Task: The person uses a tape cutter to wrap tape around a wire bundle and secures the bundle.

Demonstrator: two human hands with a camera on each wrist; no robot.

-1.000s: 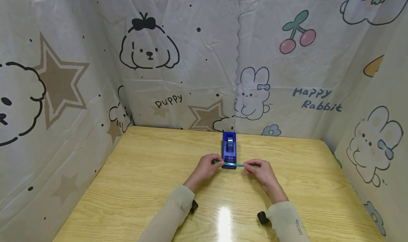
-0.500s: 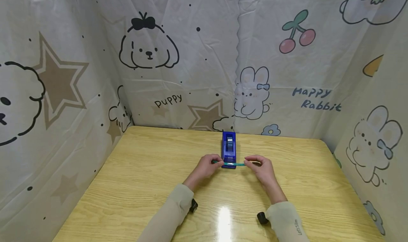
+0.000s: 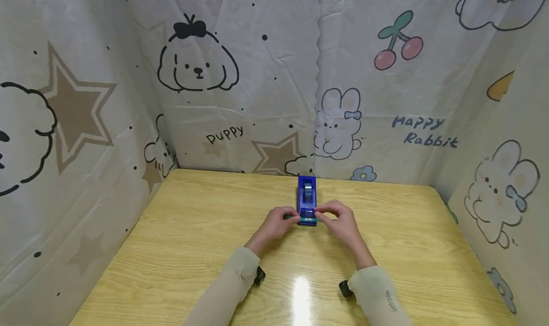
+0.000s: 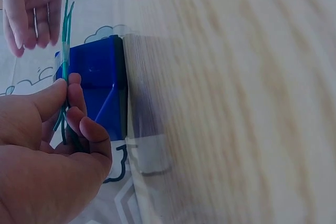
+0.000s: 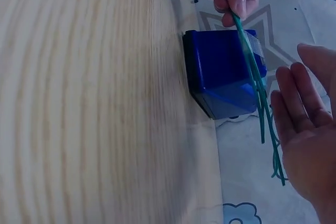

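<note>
A bundle of thin green wire-like strands (image 5: 258, 85) runs across the front of the blue tape dispenser (image 3: 307, 199). My left hand (image 3: 276, 222) pinches it near one end between thumb and fingers, as the left wrist view (image 4: 63, 129) also shows. A strip of clear tape (image 5: 251, 43) lies around the strands close to the left fingertips. Beside the free strand ends is my right hand (image 5: 310, 124), its fingers extended and apart from the strands. In the head view the right hand (image 3: 343, 223) has thumb and forefinger near the dispenser's front; whether they touch the tape is hidden.
The wooden table (image 3: 206, 207) lies under both forearms. A printed fabric curtain (image 3: 257, 78) encloses its back and sides. A roll of tape (image 3: 307, 191) sits in the dispenser, close to the table's back edge. A black wrist camera (image 3: 345, 288) hangs at the right cuff.
My right hand has let go of the right end of the strands and moved left towards the dispenser's front. The left hand keeps its hold, and the head view has shifted slightly.
</note>
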